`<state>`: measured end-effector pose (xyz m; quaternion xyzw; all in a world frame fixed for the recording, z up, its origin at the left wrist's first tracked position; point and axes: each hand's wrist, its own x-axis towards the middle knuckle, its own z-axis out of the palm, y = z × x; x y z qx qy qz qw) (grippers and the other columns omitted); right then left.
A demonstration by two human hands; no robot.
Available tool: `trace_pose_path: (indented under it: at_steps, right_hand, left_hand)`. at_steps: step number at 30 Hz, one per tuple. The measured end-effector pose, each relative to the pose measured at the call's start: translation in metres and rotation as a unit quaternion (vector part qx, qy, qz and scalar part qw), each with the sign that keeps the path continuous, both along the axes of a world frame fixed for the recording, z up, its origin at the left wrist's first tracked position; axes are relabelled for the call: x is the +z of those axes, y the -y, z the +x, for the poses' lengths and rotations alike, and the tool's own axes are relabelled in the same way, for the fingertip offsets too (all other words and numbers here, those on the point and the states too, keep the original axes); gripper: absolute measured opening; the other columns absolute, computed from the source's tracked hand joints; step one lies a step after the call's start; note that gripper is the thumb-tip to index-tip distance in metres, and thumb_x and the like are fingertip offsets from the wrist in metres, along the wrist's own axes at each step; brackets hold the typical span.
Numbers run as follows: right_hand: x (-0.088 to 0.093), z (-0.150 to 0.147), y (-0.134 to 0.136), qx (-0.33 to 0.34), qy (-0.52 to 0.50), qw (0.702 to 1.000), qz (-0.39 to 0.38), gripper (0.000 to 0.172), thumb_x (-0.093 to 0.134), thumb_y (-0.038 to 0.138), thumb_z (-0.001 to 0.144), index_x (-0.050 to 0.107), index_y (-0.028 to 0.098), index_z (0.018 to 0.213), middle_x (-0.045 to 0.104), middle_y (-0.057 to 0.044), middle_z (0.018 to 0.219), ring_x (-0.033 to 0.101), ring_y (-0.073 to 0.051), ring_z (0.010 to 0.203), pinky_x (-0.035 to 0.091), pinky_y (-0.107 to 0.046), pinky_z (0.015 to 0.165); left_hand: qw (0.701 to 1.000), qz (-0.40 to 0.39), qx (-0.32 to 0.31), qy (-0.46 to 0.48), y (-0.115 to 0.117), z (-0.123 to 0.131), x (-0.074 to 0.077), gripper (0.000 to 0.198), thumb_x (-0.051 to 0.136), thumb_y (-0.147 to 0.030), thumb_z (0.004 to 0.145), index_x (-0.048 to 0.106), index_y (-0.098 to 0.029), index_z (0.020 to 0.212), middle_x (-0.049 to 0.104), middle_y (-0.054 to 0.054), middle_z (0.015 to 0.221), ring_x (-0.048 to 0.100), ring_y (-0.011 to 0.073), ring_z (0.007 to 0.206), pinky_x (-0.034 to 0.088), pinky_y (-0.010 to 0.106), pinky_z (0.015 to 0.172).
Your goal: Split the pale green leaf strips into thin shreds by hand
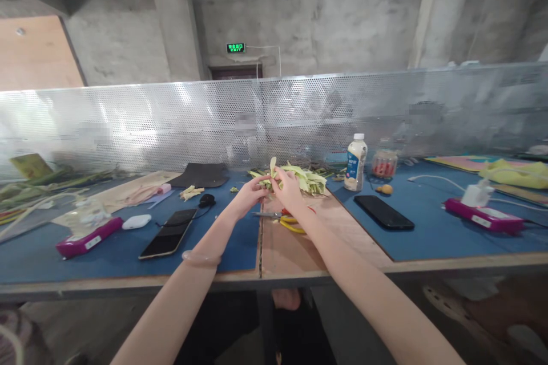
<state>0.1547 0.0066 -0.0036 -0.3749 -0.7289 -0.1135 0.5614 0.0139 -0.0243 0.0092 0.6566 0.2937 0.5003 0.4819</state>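
My left hand [252, 193] and my right hand [287, 187] meet over the middle of the table, fingers closed in a pinch. Between them a pale green leafy strip [273, 164] sticks up, and both hands seem to grip it; the lower part is hidden by my fingers. Behind and to the right of my right hand lies a pile of pale green strips [312, 180]. Just below my hands, a pair of scissors with yellow handles [293, 224] rests on the wooden board [342, 236], partly covered by my right forearm.
Phones lie left [170, 232] and right [383, 212]. Beyond the right one stand a white-capped bottle [355, 164] and a glass jar [384, 164]. Purple power strips [89, 238] [483, 217] with cables sit at both sides. A perforated metal screen [171, 120] closes the table's back.
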Motion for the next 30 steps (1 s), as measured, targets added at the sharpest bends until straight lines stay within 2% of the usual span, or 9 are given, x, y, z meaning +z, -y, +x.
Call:
trace_pose_path:
  at_steps: [4, 7, 11, 16, 23, 26, 30]
  right_hand:
    - [0.0, 0.0, 0.0, -0.005, 0.005, 1.0, -0.001, 0.032, 0.048, 0.026, 0.079, 0.052, 0.019, 0.111, 0.062, -0.004, 0.08, 0.049, -0.021, 0.084, 0.034, -0.036, 0.079]
    - [0.004, 0.0, 0.006, -0.042, 0.004, 0.999, 0.028, 0.031, 0.049, 0.026, 0.078, 0.054, 0.019, 0.109, 0.058, -0.008, 0.096, 0.045, -0.023, 0.091, 0.033, -0.038, 0.082]
    - [0.01, 0.0, 0.018, -0.062, 0.01, 0.996, 0.057, 0.04, 0.047, 0.024, 0.08, 0.047, 0.021, 0.12, 0.052, -0.009, 0.107, 0.042, -0.025, 0.096, 0.032, -0.04, 0.085]
    - [0.01, 0.002, 0.02, -0.005, 0.038, 0.997, 0.065, 0.042, 0.04, 0.018, 0.084, 0.043, 0.028, 0.125, 0.053, -0.006, 0.099, 0.044, -0.022, 0.093, 0.034, -0.039, 0.086]
    - [0.004, 0.006, 0.005, 0.125, 0.044, 0.988, 0.076, 0.043, 0.036, 0.004, 0.078, 0.057, 0.025, 0.109, 0.049, -0.005, 0.095, 0.049, -0.016, 0.086, 0.043, -0.032, 0.08]
    - [0.004, 0.005, 0.003, 0.134, 0.019, 0.988, 0.072, 0.04, 0.037, 0.004, 0.077, 0.061, 0.023, 0.103, 0.048, -0.006, 0.096, 0.05, -0.014, 0.082, 0.045, -0.031, 0.078]
    - [0.005, 0.004, 0.009, 0.124, 0.02, 0.99, 0.07, 0.034, 0.04, 0.008, 0.076, 0.062, 0.018, 0.1, 0.048, -0.007, 0.096, 0.051, -0.015, 0.085, 0.045, -0.031, 0.08]
  left_hand:
    - [1.0, 0.01, 0.025, -0.012, -0.004, -0.001, -0.003, 0.046, 0.063, -0.018, 0.063, 0.055, -0.017, 0.107, 0.057, 0.001, 0.075, 0.05, 0.007, 0.059, 0.035, 0.018, 0.051]
    - [0.999, 0.008, 0.029, -0.011, -0.007, -0.001, -0.004, 0.045, 0.064, -0.018, 0.062, 0.056, -0.017, 0.106, 0.059, 0.002, 0.078, 0.051, 0.0075, 0.06, 0.035, 0.019, 0.051]
    - [1.0, -0.003, 0.023, 0.002, -0.008, 0.0, -0.006, 0.043, 0.063, -0.018, 0.062, 0.057, -0.015, 0.104, 0.059, 0.003, 0.079, 0.051, 0.0074, 0.06, 0.035, 0.019, 0.05]
    - [1.0, -0.015, 0.004, 0.012, -0.004, 0.001, -0.004, 0.04, 0.064, -0.018, 0.061, 0.058, -0.015, 0.101, 0.06, 0.003, 0.078, 0.05, 0.0072, 0.06, 0.034, 0.019, 0.051]
    - [1.0, -0.02, -0.009, 0.016, 0.004, 0.003, 0.003, 0.036, 0.066, -0.021, 0.06, 0.059, -0.015, 0.094, 0.059, 0.002, 0.08, 0.05, 0.0074, 0.062, 0.034, 0.019, 0.052]
    - [0.999, -0.031, -0.002, 0.019, 0.004, 0.002, 0.002, 0.036, 0.067, -0.02, 0.059, 0.059, -0.015, 0.093, 0.059, 0.002, 0.081, 0.051, 0.0073, 0.063, 0.034, 0.019, 0.054]
    - [0.998, -0.04, -0.01, 0.043, 0.0, 0.0, 0.0, 0.038, 0.064, -0.017, 0.06, 0.057, -0.014, 0.098, 0.058, 0.003, 0.084, 0.051, 0.0074, 0.064, 0.036, 0.019, 0.055]
